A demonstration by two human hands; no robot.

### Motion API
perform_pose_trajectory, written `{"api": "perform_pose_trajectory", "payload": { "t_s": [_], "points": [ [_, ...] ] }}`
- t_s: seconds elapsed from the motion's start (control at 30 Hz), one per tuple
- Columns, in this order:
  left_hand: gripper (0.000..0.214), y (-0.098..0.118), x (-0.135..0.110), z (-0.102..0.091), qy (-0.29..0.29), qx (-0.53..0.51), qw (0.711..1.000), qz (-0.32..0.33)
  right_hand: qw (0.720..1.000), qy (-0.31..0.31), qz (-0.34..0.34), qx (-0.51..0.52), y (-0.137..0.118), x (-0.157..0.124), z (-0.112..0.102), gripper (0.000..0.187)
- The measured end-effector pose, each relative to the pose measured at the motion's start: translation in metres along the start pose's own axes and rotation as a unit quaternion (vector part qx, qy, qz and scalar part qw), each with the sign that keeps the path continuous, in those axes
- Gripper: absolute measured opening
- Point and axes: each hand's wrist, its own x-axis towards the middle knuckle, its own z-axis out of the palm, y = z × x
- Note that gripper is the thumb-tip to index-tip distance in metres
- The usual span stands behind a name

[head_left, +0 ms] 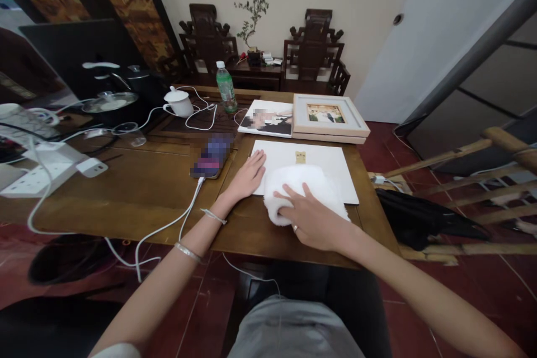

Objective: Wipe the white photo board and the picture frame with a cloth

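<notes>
A white flat panel lies on the wooden table in front of me, with a small yellowish metal hanger plate near its upper middle. My left hand rests flat at the panel's left edge, fingers stretched out. My right hand grips a fluffy white towel, folded over on itself, which covers the panel's near part. Some of this hand's fingers press on top of the cloth, while one is tucked into the fold. The towel hangs slightly past the panel's near edge.
Behind the panel lie a photo print and a pale framed picture. Left are a phone on a charging cable, a green bottle, a lidded white cup, a plastic cup and a power strip.
</notes>
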Motion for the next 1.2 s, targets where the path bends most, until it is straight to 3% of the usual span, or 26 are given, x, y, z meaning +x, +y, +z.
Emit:
{"api": "perform_pose_trajectory", "payload": {
  "t_s": [0.33,0.53,0.73,0.9,1.07,1.2],
  "points": [
    [0.055,0.000,0.001,0.000,0.001,-0.016,1.000,-0.015,0.993,0.036,0.112,-0.018,0.070,0.072,-0.010,0.045],
    [0.063,0.012,-0.001,-0.009,0.071,-0.135,0.985,-0.084,0.988,0.045,0.143,-0.040,0.068,0.106,-0.001,0.053],
    [0.066,0.018,-0.001,-0.017,0.099,-0.187,0.971,-0.111,0.998,0.031,0.023,-0.054,0.024,0.080,0.013,0.047],
    [0.064,0.021,-0.001,-0.015,0.098,-0.160,0.978,-0.097,0.998,0.003,-0.064,0.008,0.005,0.034,-0.008,0.041],
    [0.056,0.017,0.000,-0.007,0.082,-0.097,0.991,-0.031,0.998,-0.039,-0.004,0.050,0.025,0.022,-0.028,0.036],
    [0.053,0.008,0.002,-0.002,0.062,-0.056,0.996,-0.030,0.996,0.010,0.092,0.005,0.054,0.041,-0.029,0.040]
  ]
}}
